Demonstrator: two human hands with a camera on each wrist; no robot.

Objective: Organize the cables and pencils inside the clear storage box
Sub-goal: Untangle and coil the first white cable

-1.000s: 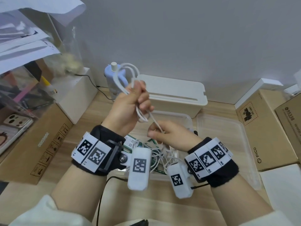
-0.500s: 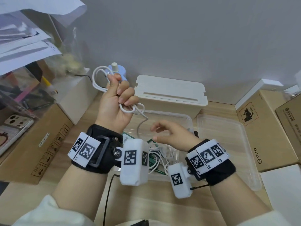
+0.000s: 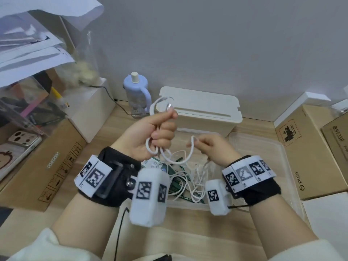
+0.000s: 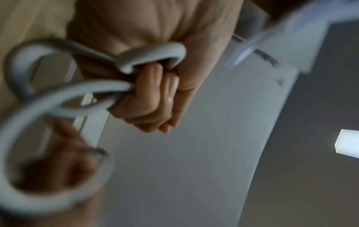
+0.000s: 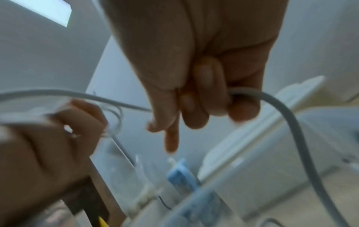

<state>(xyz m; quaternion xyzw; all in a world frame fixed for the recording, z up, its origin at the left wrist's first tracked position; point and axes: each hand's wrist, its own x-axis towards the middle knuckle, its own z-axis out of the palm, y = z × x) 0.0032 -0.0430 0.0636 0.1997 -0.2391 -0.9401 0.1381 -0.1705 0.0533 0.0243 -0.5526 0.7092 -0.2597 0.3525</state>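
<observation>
My left hand [image 3: 160, 132] is a fist above the clear storage box [image 3: 190, 206] and grips a coiled white cable [image 3: 156, 110]; its loops stick out above and below the fist, and show close up as white cable loops [image 4: 81, 98] in the left wrist view. My right hand [image 3: 209, 146] pinches the loose run of that white cable [image 5: 242, 93] just right of the fist. More white cables [image 3: 197, 178] and green pencils [image 3: 178, 187] lie tangled in the box under both hands.
The clear lid [image 3: 263, 147] lies right of the box. A white lidded box [image 3: 203, 110] and a blue bottle [image 3: 135, 95] stand behind. Cardboard boxes [image 3: 310, 147] sit right; a cardboard box [image 3: 47, 166] and a phone [image 3: 17, 146] sit left.
My left hand has come down and to the right with the coil. My right hand, open half a second ago, now pinches the loose cable.
</observation>
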